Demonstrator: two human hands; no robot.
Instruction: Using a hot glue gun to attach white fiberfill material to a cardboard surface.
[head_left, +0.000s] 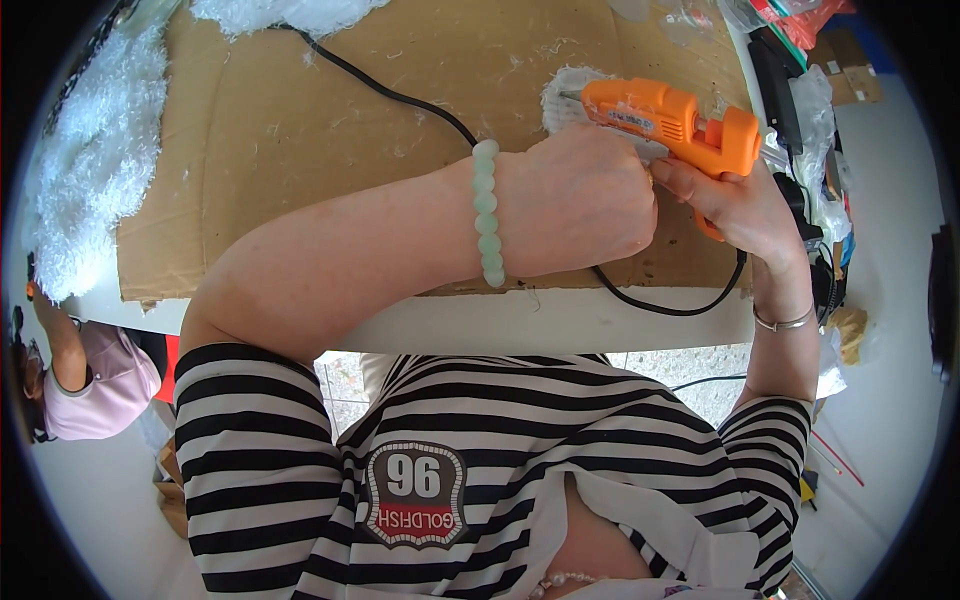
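Observation:
An orange hot glue gun [665,115] is in my right hand [745,205], whose fingers wrap its handle and trigger. Its nozzle points left at a small white fuzzy piece [562,102]. My left hand [580,200], with a pale green bead bracelet [486,215] at the wrist, is closed, back upward, just on the near side of the nozzle. The fuzzy piece sticks out past its far edge and appears held by it, though the fingertips are hidden. From the gun's handle a black cord [665,308] loops under my left hand.
Cardboard [330,130] covers the white table [560,325], with stray white fibres on it. White fluffy strands [105,150] heap along the left edge. Clear plastic bags [815,110] and black cables crowd the right edge. Another person in a pink top [110,380] is at the far left.

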